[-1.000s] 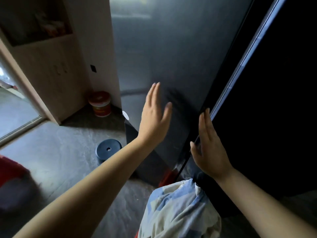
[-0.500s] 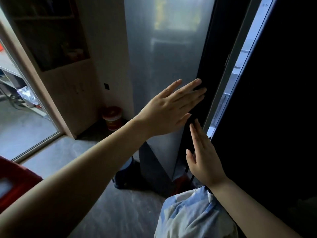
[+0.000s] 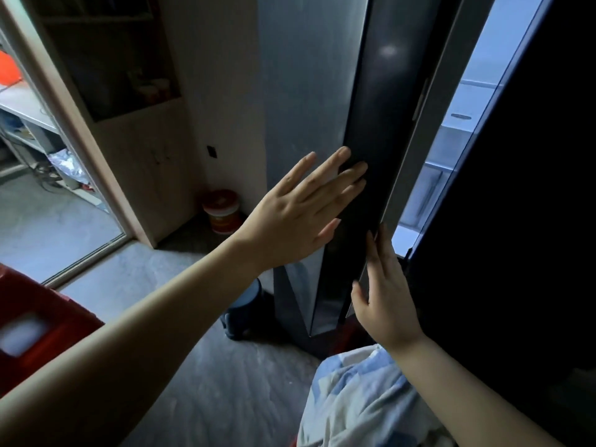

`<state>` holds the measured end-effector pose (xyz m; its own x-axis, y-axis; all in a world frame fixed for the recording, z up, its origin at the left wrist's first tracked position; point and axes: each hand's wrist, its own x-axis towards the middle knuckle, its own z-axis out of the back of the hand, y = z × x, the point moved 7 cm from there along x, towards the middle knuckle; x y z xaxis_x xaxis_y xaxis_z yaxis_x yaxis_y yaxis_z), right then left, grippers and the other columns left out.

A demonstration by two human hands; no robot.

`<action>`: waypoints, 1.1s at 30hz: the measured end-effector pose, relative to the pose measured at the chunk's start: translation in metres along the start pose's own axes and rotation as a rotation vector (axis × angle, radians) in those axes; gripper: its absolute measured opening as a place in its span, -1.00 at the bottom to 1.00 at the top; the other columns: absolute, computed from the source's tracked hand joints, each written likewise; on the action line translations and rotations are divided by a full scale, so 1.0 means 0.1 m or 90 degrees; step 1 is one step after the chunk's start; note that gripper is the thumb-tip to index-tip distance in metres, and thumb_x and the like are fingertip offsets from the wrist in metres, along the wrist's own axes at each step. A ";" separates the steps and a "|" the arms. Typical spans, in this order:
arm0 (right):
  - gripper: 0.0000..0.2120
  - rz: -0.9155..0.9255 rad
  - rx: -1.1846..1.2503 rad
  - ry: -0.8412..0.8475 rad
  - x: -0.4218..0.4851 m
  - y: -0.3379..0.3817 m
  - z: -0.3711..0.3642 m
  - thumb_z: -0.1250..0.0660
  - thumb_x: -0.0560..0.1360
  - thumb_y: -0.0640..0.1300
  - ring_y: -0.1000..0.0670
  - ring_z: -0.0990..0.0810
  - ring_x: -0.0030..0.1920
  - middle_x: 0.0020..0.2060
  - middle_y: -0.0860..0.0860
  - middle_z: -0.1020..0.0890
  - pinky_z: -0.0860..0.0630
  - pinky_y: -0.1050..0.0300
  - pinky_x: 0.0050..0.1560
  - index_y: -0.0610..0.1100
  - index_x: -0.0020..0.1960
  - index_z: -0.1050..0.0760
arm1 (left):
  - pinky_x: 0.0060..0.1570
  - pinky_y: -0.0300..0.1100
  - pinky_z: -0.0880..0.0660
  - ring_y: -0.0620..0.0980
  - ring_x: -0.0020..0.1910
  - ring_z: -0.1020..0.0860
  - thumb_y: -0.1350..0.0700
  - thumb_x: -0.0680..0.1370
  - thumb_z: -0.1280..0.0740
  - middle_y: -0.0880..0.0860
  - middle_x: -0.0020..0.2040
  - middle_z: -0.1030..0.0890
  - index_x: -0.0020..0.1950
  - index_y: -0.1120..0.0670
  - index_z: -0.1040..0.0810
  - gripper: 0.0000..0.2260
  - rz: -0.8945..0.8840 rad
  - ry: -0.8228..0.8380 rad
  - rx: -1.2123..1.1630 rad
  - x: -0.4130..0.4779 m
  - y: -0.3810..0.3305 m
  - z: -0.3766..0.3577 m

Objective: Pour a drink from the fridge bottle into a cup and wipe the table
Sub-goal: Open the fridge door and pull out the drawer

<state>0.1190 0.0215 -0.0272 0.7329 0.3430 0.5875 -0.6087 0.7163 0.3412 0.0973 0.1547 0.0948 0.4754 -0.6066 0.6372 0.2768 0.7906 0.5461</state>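
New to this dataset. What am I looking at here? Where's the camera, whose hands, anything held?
There is no robot. A person wears one wide-angle camera on the head, looking forward and down, so you see their own arms. The left hand lies with straight fingers on a dark fridge door, which stands ajar. The right hand is at that door's edge lower down, also flat. Lit shelves show through the gap. Neither hand holds anything. No table, bottle or cup is in view. On the floor stand a red-lidded tub and a blue stool.
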 end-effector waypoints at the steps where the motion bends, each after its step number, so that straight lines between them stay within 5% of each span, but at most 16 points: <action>1: -0.25 0.006 0.010 0.003 -0.01 0.05 -0.02 -0.35 0.41 -0.33 -0.14 -0.06 0.53 0.53 -0.15 -0.04 -0.23 -0.14 0.44 -0.25 0.52 -0.08 | 0.48 0.05 -0.07 0.11 0.50 -0.15 0.03 0.60 -0.13 0.10 0.50 -0.26 0.49 0.12 -0.26 -0.54 0.015 0.008 0.007 -0.06 -0.01 0.03; 7: -0.27 0.099 0.100 0.050 -0.07 0.30 0.01 -0.33 0.39 -0.38 -0.09 -0.06 0.53 0.53 -0.15 -0.09 -0.24 -0.17 0.42 -0.25 0.50 -0.14 | 0.47 0.02 -0.12 0.10 0.50 -0.17 0.05 0.58 -0.14 0.12 0.50 -0.26 0.50 0.11 -0.27 -0.53 0.055 0.115 -0.018 -0.39 -0.24 0.05; 11: -0.27 0.045 0.149 0.027 -0.10 0.16 0.11 -0.37 0.41 -0.36 0.02 -0.08 0.52 0.51 -0.04 -0.12 -0.24 0.02 0.44 -0.20 0.50 -0.16 | 0.46 0.09 -0.13 0.08 0.53 -0.04 -0.02 0.57 -0.16 0.09 0.55 -0.12 0.55 0.09 -0.12 -0.43 0.127 0.217 0.078 -0.66 -0.19 -0.03; 22: -0.18 0.064 0.234 0.193 -0.11 0.70 -0.51 -0.34 0.46 -0.32 0.11 -0.04 0.52 0.51 0.13 -0.06 -0.11 0.22 0.46 -0.03 0.55 0.04 | 0.45 0.13 -0.11 0.15 0.50 -0.14 0.03 0.46 -0.30 0.16 0.50 -0.23 0.50 0.13 -0.22 -0.37 0.294 0.157 0.004 -1.24 0.15 0.12; 29: -0.29 0.070 0.128 0.243 0.03 0.84 -1.07 -0.33 0.47 -0.28 0.04 -0.06 0.53 0.52 0.03 -0.13 -0.20 0.04 0.46 -0.08 0.53 -0.11 | 0.45 0.12 -0.11 0.12 0.52 -0.08 0.05 0.46 -0.32 0.10 0.53 -0.10 0.53 0.04 -0.19 -0.35 0.187 0.198 -0.072 -1.84 0.30 -0.16; 33: -0.34 0.088 0.035 0.315 0.10 0.83 -1.51 -0.29 0.50 -0.24 -0.02 0.09 0.54 0.52 0.02 -0.06 -0.01 -0.07 0.51 -0.08 0.52 -0.12 | 0.45 0.11 -0.15 0.14 0.52 -0.08 0.04 0.49 -0.30 0.11 0.54 -0.08 0.54 0.04 -0.13 -0.35 0.181 0.187 -0.103 -2.17 0.66 -0.23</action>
<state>0.1219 0.1762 -0.1037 0.6920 0.6887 0.2164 -0.7157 0.6151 0.3308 0.0318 0.3405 -0.0204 0.7624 -0.3317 0.5556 0.2163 0.9399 0.2643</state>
